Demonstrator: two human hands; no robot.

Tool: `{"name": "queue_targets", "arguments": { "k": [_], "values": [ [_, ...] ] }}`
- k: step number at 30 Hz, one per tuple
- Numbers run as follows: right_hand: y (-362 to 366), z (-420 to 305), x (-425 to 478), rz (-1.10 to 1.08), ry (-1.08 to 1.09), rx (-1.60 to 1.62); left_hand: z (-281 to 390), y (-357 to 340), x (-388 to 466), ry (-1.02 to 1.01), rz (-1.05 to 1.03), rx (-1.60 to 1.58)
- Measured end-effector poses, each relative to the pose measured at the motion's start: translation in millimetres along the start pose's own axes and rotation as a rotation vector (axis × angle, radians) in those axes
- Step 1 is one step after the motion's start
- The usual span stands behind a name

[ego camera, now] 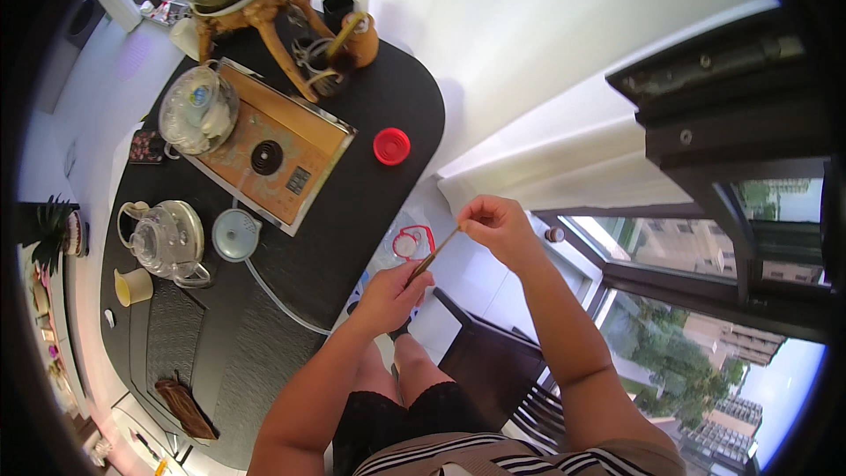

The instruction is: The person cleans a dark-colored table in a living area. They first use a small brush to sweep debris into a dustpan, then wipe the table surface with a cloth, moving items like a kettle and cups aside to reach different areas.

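Observation:
My left hand [394,296] holds the dark end of a thin, pointed brown stick-like tool [433,258], over the gap beside the black table. The fingertips of my right hand [496,225] meet at the tool's thin tip. Whether they pinch the tip or something too small to see there, I cannot tell. On the floor below lies a clear plastic bag with a red-rimmed item [414,242]. A red round lid [392,146] rests on the table [403,92] near its edge.
On the table are a tea tray with a hot plate [277,152], a glass bowl [198,109], a glass teapot [168,241], a strainer with a hose [236,235], a yellow pitcher [134,287] and a brown cloth [185,410]. A dark chair [489,357] stands beside my legs; windows [667,244] are at right.

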State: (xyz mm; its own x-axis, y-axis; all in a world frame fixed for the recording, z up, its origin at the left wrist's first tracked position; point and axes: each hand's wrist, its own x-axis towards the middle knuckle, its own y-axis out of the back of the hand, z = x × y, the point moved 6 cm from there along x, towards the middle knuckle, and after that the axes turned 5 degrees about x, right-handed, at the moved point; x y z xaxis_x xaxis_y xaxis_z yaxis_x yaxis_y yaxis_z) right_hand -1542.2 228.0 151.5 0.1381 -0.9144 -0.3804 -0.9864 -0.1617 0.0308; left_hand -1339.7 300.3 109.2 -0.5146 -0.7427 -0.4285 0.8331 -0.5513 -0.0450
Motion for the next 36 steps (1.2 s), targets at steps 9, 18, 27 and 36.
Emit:
{"name": "queue_targets", "arguments": {
  "k": [9,18,27,36],
  "values": [
    [-41,104,-50,0.16,-0.233,0.464,-63,-60,-4,0.153,-0.1,-0.47],
    [-8,160,-53,0.491,-0.347,0.611,-120,-88,-10,0.352,-0.116,-0.582],
    [-35,302,-34,0.173,-0.317,-0.403,-261,-105,-24,0.513,-0.062,0.083],
    [-51,327,34,-0.011,-0.4,-0.998,-333,-77,-114,0.405,-0.035,0.812]
  ]
}}
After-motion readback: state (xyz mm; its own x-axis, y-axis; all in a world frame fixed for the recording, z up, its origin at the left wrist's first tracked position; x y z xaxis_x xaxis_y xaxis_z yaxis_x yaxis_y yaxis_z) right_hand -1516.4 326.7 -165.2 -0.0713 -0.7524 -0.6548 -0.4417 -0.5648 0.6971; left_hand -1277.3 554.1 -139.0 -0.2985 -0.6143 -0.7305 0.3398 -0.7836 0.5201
